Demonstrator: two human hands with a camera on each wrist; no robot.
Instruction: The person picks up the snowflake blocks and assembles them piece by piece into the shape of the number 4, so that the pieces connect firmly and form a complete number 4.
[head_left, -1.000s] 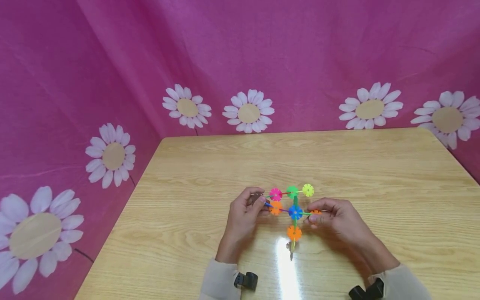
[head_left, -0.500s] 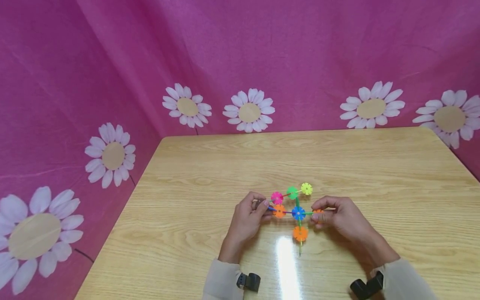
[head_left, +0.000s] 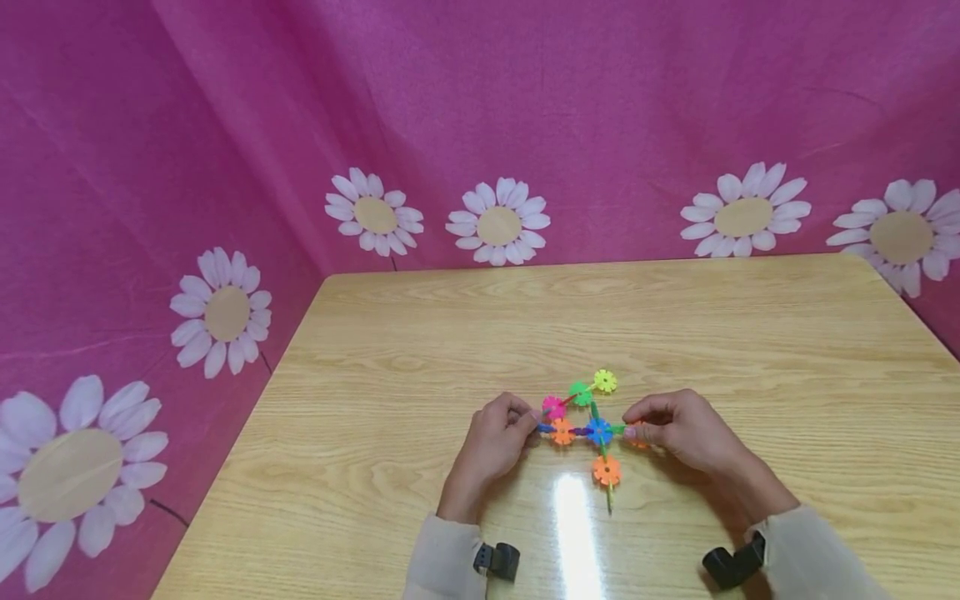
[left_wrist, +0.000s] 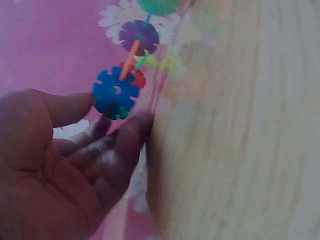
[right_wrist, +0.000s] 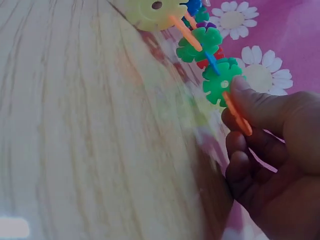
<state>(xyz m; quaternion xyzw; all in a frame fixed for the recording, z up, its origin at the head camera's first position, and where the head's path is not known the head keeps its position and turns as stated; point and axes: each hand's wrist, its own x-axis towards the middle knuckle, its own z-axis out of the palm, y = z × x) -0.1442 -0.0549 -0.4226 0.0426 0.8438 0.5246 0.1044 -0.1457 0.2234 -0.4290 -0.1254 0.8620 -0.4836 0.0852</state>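
In the head view, both hands hold a structure of interlocking notched plastic discs a little above or on the table; I cannot tell which. Its blue middle disc (head_left: 599,431) joins arms of orange, green and other discs, and a pink, green and yellow row (head_left: 580,393) sits behind. My left hand (head_left: 491,437) pinches the left end, a blue disc (left_wrist: 115,95) in the left wrist view. At the right end, my right hand (head_left: 686,429) pinches a green disc (right_wrist: 217,90) with an orange disc (right_wrist: 237,115) slotted into it, seen edge-on in the right wrist view.
The wooden table (head_left: 420,333) has a bright reflection (head_left: 573,525) near its front. A pink curtain (head_left: 600,108) with white flowers stands behind and to the left. Black straps with small cameras (head_left: 498,562) sit on both wrists.
The structure has shifted slightly right and toward me, and its discs have tilted. My left hand has moved right and nearer. Both hands keep their hold on the ends.
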